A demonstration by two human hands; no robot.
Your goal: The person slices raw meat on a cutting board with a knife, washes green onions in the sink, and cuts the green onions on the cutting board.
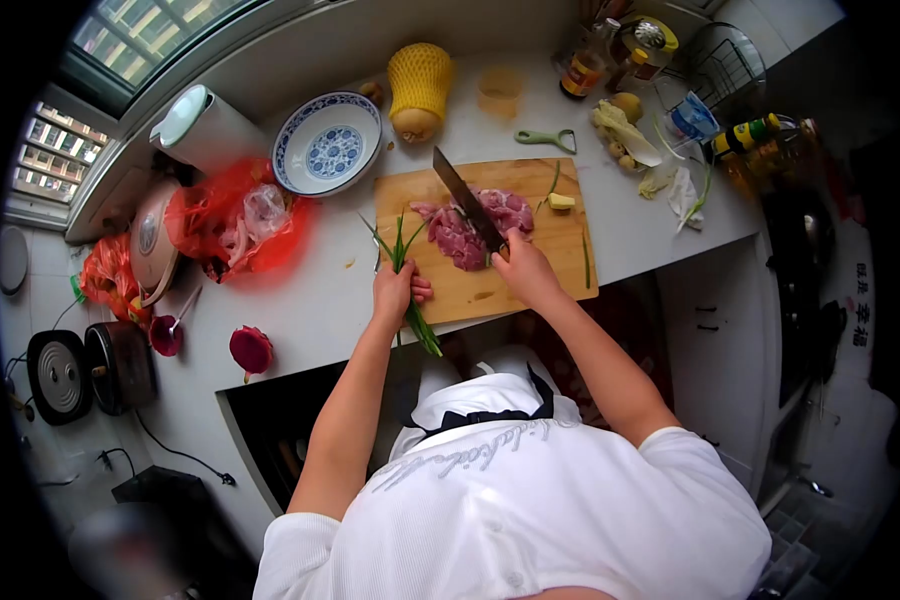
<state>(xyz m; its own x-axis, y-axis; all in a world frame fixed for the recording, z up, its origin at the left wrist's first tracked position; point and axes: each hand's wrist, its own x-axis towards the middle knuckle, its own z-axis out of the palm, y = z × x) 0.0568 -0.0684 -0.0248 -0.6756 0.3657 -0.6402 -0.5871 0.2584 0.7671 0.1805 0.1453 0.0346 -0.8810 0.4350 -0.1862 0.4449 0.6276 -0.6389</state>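
Observation:
My left hand (403,290) is closed round a bunch of green onions (422,328) at the left edge of the wooden cutting board (565,265). Their green ends stick out above and below the fingers. In my right hand (522,265) is the handle of a knife (457,185), its broad dark blade pointing up and left. Beneath the blade lies a pile of sliced raw meat (460,238). A piece of ginger (561,202) and a few loose green strands rest on the board's right side.
Behind the board stand a blue-and-white bowl (327,144), a netted yellow fruit (419,90) and a green peeler (546,137). Red plastic bags (235,225) and half a dragon fruit (251,350) are at the left. Bottles (585,65) and vegetable scraps (625,135) sit at the right.

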